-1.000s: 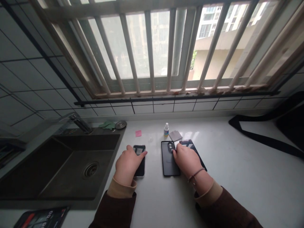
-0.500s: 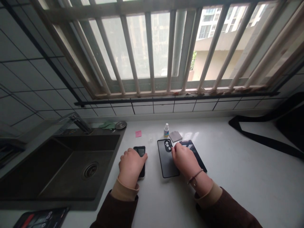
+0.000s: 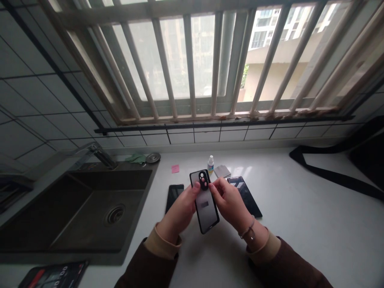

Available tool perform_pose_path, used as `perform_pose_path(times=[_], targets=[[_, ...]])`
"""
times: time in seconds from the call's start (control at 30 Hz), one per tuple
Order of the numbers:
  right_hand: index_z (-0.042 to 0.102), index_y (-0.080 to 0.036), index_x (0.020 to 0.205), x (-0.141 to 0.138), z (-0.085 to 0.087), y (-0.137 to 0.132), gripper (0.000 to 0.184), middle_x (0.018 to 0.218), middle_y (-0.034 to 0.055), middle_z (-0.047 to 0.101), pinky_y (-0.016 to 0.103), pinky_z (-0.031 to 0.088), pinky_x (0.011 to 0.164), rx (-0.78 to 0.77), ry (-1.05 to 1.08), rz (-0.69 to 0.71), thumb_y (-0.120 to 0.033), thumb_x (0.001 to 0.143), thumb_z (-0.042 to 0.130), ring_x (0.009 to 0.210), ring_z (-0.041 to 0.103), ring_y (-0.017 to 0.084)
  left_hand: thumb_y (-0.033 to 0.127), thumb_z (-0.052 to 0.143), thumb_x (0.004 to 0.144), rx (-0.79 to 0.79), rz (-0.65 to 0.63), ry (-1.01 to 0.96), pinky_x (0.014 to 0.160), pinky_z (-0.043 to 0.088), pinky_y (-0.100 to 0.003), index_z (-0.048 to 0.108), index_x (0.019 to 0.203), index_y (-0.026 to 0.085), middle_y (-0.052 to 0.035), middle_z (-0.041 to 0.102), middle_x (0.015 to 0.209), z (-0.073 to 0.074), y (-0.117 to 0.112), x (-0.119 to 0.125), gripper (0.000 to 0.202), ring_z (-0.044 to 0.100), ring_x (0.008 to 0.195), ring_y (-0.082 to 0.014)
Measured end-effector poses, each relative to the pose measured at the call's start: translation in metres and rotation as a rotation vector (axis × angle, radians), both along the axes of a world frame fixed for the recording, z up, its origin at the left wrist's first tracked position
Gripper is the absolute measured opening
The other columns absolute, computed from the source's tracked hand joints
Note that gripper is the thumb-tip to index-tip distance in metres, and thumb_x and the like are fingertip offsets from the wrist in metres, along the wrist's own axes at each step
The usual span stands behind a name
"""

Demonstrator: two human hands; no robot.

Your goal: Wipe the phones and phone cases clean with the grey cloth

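This was a home kitchen, apparently in an apartment. A dark sink (image 3: 90,212) with a round metal drain (image 3: 115,213) was set into a white countertop (image 3: 300,248), and a metal faucet (image 3: 103,156) stood at the sink's back edge. A round metal sink stopper (image 3: 153,157) lay beside the faucet. Pale square wall tiles (image 3: 45,112) with dark grout ran up to a window (image 3: 177,60) fitted with vertical bars, and through it showed a multi-storey residential building (image 3: 279,52).

The sink (image 3: 90,212) was left of the table (image 3: 300,244), one phone (image 3: 174,196) lay left, the other phone (image 3: 244,196) lay right, a bottle (image 3: 210,165) stood behind.
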State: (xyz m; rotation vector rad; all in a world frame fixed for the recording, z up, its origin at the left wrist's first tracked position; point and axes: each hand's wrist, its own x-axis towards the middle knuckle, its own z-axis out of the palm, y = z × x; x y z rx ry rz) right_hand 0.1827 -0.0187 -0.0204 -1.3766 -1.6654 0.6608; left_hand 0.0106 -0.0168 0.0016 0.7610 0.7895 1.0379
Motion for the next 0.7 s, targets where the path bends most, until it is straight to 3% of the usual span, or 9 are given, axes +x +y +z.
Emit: perform_pose_path(times=[0.07, 0.17, 0.27, 0.37, 0.43, 0.53, 0.6, 0.7], targets=[[0.061, -0.022, 0.09, 0.0, 0.001, -0.001, 0.026, 0.073, -0.0002, 0.067, 0.027, 0.04, 0.064, 0.009, -0.021, 0.036, -0.041, 0.107, 0.054, 0.065, 0.062, 0.017, 0.037, 0.076, 0.094, -0.074, -0.028, -0.082, 0.108, 0.054, -0.041, 0.074, 0.129, 0.016, -0.0177, 0.075, 0.131, -0.004, -0.006, 0.011, 0.041, 0.069, 0.125, -0.0327], [0.064, -0.021, 0.095, 0.005, 0.005, 0.001, 0.032, 0.082, 0.0031, 0.072, 0.028, 0.041, 0.068, 0.013, -0.172, 0.009, -0.041, 0.111, 0.045, 0.072, 0.066, 0.019, 0.025, 0.069, 0.095, -0.113, 0.038, -0.105, 0.105, 0.056, -0.042, 0.073, 0.131, 0.014, -0.0175, 0.074, 0.135, -0.005, -0.006, 0.016, 0.037, 0.07, 0.126, -0.0317], [0.065, -0.02, 0.103, 0.016, 0.008, 0.005, 0.038, 0.093, 0.0089, 0.072, 0.031, 0.043, 0.073, -0.01, -0.472, -0.202, -0.043, 0.113, 0.037, 0.084, 0.068, 0.024, 0.02, 0.065, 0.093, -0.092, 0.152, -0.107, 0.103, 0.058, -0.044, 0.072, 0.129, 0.012, -0.0181, 0.077, 0.125, -0.005, 0.001, 0.012, 0.038, 0.071, 0.123, -0.0318], [0.063, -0.016, 0.12, 0.027, 0.007, 0.008, 0.037, 0.11, 0.0168, 0.068, 0.037, 0.049, 0.079, -0.135, -0.768, -0.435, -0.049, 0.107, 0.052, 0.102, 0.067, 0.033, 0.019, 0.067, 0.086, -0.084, 0.276, -0.101, 0.095, 0.061, -0.044, 0.073, 0.121, 0.01, -0.0158, 0.08, 0.106, -0.007, 0.008, 0.007, 0.036, 0.076, 0.104, -0.0297], [0.059, -0.015, 0.129, 0.032, 0.005, 0.009, 0.044, 0.117, 0.0198, 0.064, 0.041, 0.052, 0.08, -0.284, -0.872, -0.487, -0.05, 0.102, 0.061, 0.107, 0.066, 0.038, 0.024, 0.07, 0.088, -0.109, 0.294, -0.12, 0.088, 0.064, -0.045, 0.071, 0.121, 0.014, -0.0119, 0.079, 0.097, -0.008, 0.01, 0.006, 0.035, 0.076, 0.093, -0.0274], [0.054, -0.016, 0.137, 0.037, 0.003, 0.009, 0.048, 0.118, 0.0199, 0.062, 0.044, 0.054, 0.08, -0.456, -0.9, -0.463, -0.044, 0.1, 0.064, 0.106, 0.068, 0.039, 0.048, 0.069, 0.096, -0.129, 0.276, -0.174, 0.081, 0.065, -0.047, 0.065, 0.128, 0.021, -0.0082, 0.076, 0.094, -0.007, 0.009, 0.006, 0.042, 0.075, 0.087, -0.0261], [0.052, -0.016, 0.14, 0.038, 0.002, 0.009, 0.049, 0.117, 0.0198, 0.062, 0.044, 0.054, 0.081, -0.499, -0.882, -0.449, -0.039, 0.099, 0.065, 0.107, 0.069, 0.04, 0.065, 0.061, 0.098, -0.129, 0.266, -0.189, 0.077, 0.065, -0.045, 0.064, 0.126, 0.02, -0.0096, 0.075, 0.095, -0.007, 0.008, 0.007, 0.053, 0.074, 0.084, -0.026], [0.051, -0.015, 0.139, 0.041, 0.001, 0.011, 0.052, 0.116, 0.0208, 0.062, 0.044, 0.052, 0.084, -0.509, -0.84, -0.442, -0.038, 0.095, 0.067, 0.108, 0.068, 0.039, 0.074, 0.051, 0.098, -0.12, 0.267, -0.179, 0.073, 0.064, -0.04, 0.065, 0.122, 0.016, -0.0118, 0.074, 0.095, -0.009, 0.008, 0.006, 0.064, 0.073, 0.081, -0.0247]])
